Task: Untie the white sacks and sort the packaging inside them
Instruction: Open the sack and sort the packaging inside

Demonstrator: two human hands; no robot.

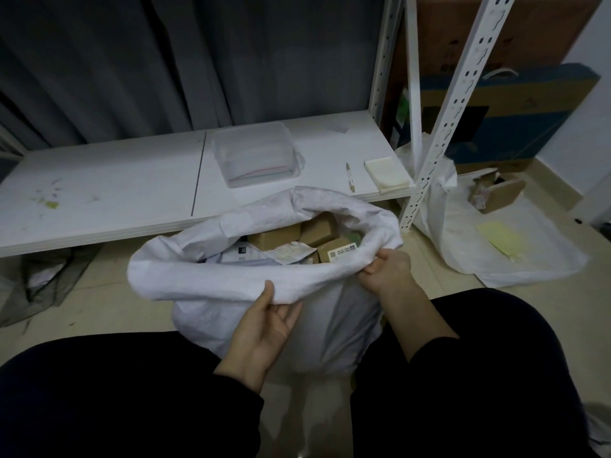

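Observation:
A white sack [211, 276] stands open on the floor between my knees, its rim rolled outward. Inside lie several small brown cardboard boxes [319, 229], one bearing a printed label [340, 252], and some pale plastic mailers [244, 257]. My left hand [264, 328] grips the near rolled rim from below, thumb on top. My right hand [388, 271] pinches the rim at the sack's right side.
A low white shelf board [115, 190] runs behind the sack, carrying a clear plastic tub [254, 157], a pen [350, 176] and a pad of pale sheets [386, 175]. A white slotted upright [449, 107] stands at right. A second white sack [515, 256] with a brown box [499, 193] lies on the floor right.

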